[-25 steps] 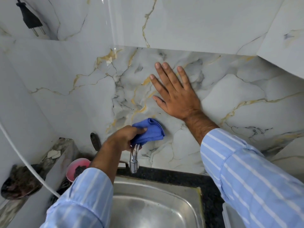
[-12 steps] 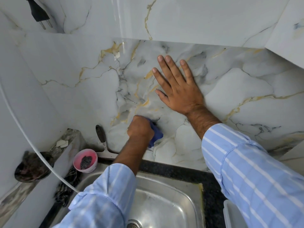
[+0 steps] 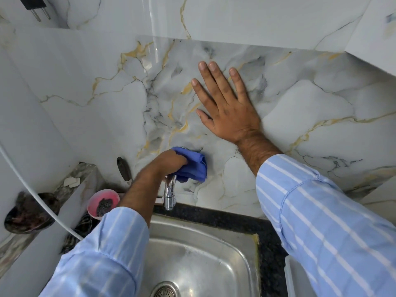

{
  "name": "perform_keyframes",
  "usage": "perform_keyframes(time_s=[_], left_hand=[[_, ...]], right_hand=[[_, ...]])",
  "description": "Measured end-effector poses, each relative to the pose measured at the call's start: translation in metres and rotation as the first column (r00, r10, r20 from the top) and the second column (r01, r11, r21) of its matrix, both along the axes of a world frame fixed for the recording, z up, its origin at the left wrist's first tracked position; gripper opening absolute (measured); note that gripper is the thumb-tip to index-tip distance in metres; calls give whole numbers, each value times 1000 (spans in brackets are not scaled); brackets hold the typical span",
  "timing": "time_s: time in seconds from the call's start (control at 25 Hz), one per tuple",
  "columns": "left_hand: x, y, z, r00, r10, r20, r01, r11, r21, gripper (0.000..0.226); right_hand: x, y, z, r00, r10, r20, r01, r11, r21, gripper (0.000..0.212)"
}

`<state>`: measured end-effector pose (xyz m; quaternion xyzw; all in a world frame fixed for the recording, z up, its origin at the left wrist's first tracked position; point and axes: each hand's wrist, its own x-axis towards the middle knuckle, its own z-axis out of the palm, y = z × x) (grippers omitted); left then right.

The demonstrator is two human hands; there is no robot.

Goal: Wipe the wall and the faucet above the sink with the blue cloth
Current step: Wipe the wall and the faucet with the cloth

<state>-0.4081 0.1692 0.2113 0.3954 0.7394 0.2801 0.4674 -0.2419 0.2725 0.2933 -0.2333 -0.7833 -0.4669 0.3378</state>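
Faucet [image 3: 170, 192] top wiped with blue cloth [image 3: 194, 166] bunched in left hand [image 3: 169, 162], right hand [image 3: 227, 108] spread flat on wall [image 3: 300, 103]; spout likely next.

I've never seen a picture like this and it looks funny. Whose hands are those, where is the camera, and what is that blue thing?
The camera sits on a person's head and looks down, so you see what that person sees: their own two arms in striped sleeves. There is no machine here. The left hand squeezes a blue cloth against the top of the shiny faucet, right by the marble wall. The right hand lies flat and open on that wall, holding nothing. Below is a metal sink. To the left, beside the sink, stands a small pink bowl with something dark in it.
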Motion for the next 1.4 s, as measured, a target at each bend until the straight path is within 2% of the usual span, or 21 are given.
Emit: perform_keyframes(time_s=[0.04,0.08,0.16,0.2,0.28,0.36,0.4,0.68,0.88,1.04,1.2,1.32,1.4], left_hand=[[6,8,2,957,-69,-281,50,996,-72,26],[12,12,2,873,-130,-470,55,984,-171,32],[19,7,-3,785,-202,-586,12,950,-312,42],[20,2,-6,776,-177,-605,-10,956,-292,47],[17,-15,-12,772,-71,-632,23,996,-83,52],[16,-39,-17,819,38,-573,61,986,153,46],[16,-50,-19,845,74,-530,54,974,221,42],[29,-100,-67,915,278,-293,-72,825,560,37],[25,-109,-90,964,192,-181,-39,781,623,53],[24,-114,-95,956,174,-238,12,784,621,49],[48,-119,-107,884,372,-282,-131,776,617,59],[64,-124,-122,844,494,-210,-319,776,544,41],[64,-134,-134,836,504,-219,-352,798,489,27]], right_hand=[[-1,-1,0,1000,-4,-2,4,1000,-5,62],[-1,-1,1,1000,-5,1,5,1000,-10,62],[1,-2,2,1000,-7,8,7,1000,-14,62],[1,-2,2,1000,-9,6,9,1000,-13,62],[0,-3,2,1000,-8,-2,8,1000,-15,62],[1,-3,2,1000,-8,1,8,1000,-10,62],[1,-2,2,1000,-9,2,9,1000,-6,62],[1,-2,2,1000,0,-4,0,1000,-8,61],[1,-2,2,1000,11,-1,-11,1000,-24,61],[0,-1,1,1000,15,-4,-15,999,-31,61],[0,-1,2,1000,8,5,-8,1000,-26,61],[0,-1,1,1000,4,1,-4,1000,-24,61],[0,-1,0,1000,5,3,-5,1000,-25,61]])
